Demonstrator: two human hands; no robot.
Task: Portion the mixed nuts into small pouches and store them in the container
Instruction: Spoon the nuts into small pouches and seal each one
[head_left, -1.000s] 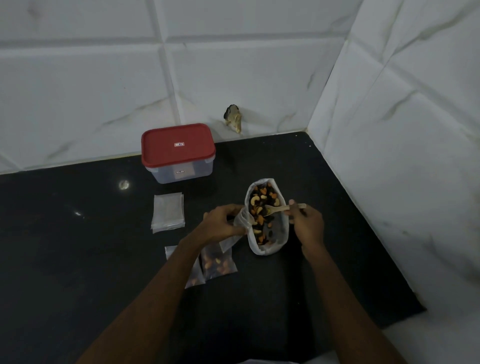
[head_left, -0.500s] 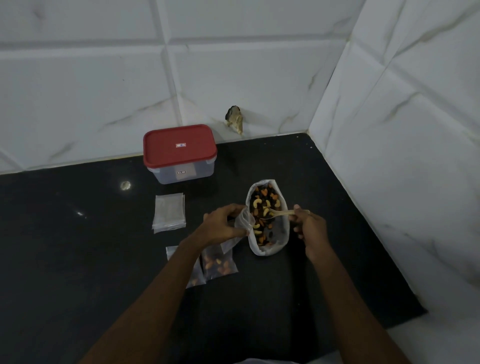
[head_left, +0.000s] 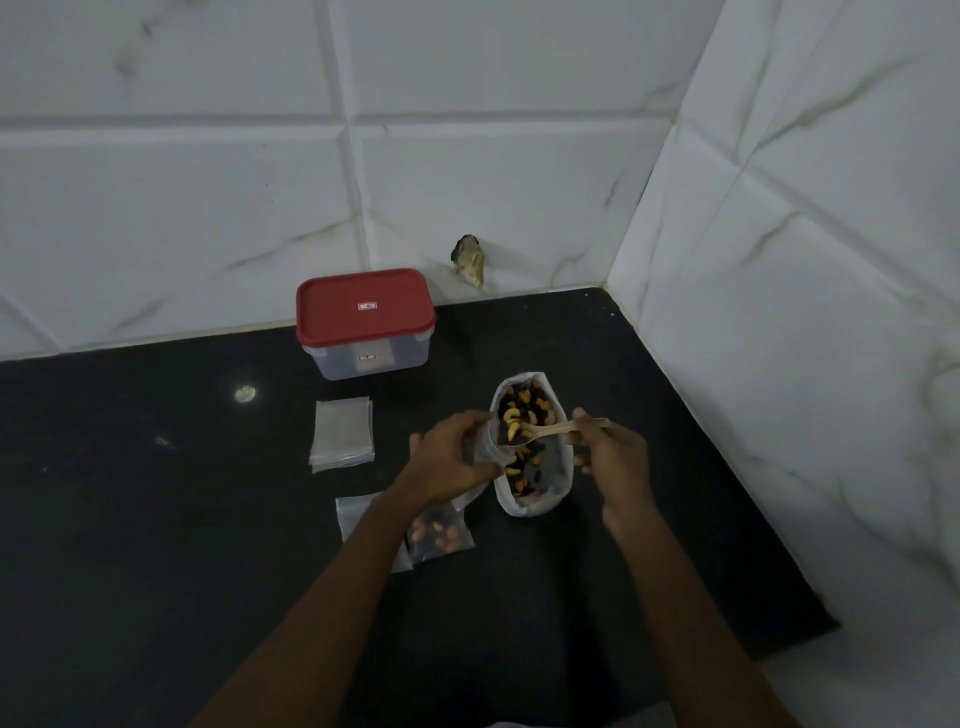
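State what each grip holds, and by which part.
The left grip holds a small clear pouch by its open mouth; the right grip pinches the wooden spoon near the end of its handle.

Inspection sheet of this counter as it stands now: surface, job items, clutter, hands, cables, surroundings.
Surface: glossy black countertop.
Job's things: open bag of mixed nuts; red-lidded container, shut, by the back wall; stack of empty pouches; filled pouch beside the left forearm.
Clutter: nothing seen.
Hands: left hand holds a small pouch against the bag; right hand grips a wooden spoon, its bowl at the pouch's mouth.
Cables: nothing seen.
Surroundings: white marbled wall tiles; a broken spot in the back wall.
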